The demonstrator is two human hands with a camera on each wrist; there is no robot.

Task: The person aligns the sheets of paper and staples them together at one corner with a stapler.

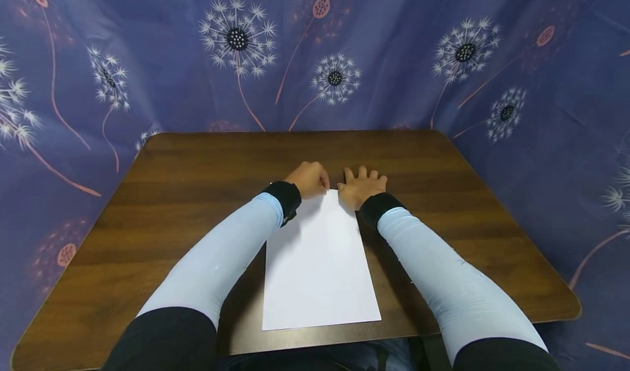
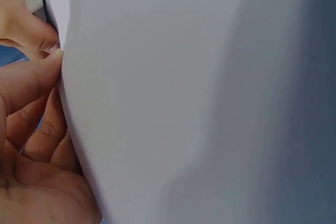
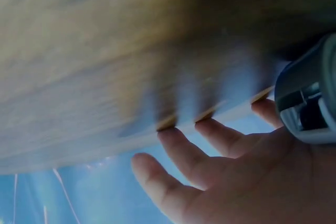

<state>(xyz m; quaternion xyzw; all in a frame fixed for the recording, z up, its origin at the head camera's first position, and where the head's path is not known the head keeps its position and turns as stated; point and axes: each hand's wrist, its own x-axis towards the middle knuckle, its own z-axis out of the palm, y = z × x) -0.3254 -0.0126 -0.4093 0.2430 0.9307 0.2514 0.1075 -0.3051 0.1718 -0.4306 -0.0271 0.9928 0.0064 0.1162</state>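
A white sheet of paper (image 1: 320, 272) lies lengthwise on the table, its near edge close to the table's front. At its far edge my left hand (image 1: 311, 180) pinches the paper between thumb and fingertip; the left wrist view shows the left hand (image 2: 37, 114) at the sheet's edge, other fingers curled beneath. My right hand (image 1: 361, 189) rests at the far right corner with fingers spread. In the right wrist view, fingertips of the right hand (image 3: 226, 166) meet the wooden surface. Part of the right hand (image 2: 26, 22) also appears beside the pinch in the left wrist view.
The brown wooden table (image 1: 197, 168) has rounded corners and extends to both sides of the paper. A blue cloth (image 1: 384, 48) with a dandelion print hangs behind it and at the sides. Black bands (image 1: 289, 198) circle both wrists over pale blue sleeves (image 1: 216, 256).
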